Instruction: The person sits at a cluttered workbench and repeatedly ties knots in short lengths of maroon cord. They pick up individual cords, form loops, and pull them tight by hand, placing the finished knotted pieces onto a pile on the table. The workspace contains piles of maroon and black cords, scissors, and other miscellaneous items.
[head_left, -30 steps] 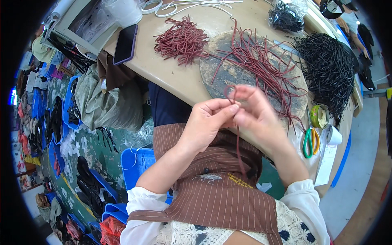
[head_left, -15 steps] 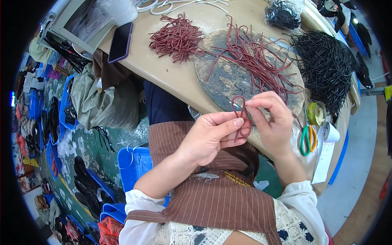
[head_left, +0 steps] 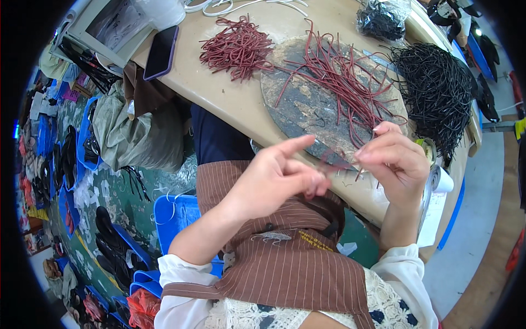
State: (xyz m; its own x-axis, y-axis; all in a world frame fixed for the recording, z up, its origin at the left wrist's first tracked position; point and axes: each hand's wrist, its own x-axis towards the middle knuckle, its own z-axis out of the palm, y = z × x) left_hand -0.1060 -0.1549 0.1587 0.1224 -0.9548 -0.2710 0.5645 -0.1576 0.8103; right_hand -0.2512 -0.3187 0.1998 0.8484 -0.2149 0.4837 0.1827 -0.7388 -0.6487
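Observation:
A dark red cord, smeared by motion, spans the gap between my two hands above the table's near edge. My left hand has its index finger stretched out, while the thumb and other fingers are curled together at the cord's left part; their tips are blurred. The thumb and index finger of my right hand pinch the cord, and a short end pokes out below them. Just beyond my hands, a bundle of loose dark red cords lies across a worn round board.
On the table are a pile of looped red cords, a phone, a heap of black cords, and a bag of black pieces. A tape roll sits beyond my right hand. A blue bin stands lower left.
The small upright cord loop between my fingers is no longer visible. My right hand has moved right and nearer me, drawing the cord away from the left. My left index finger has straightened.

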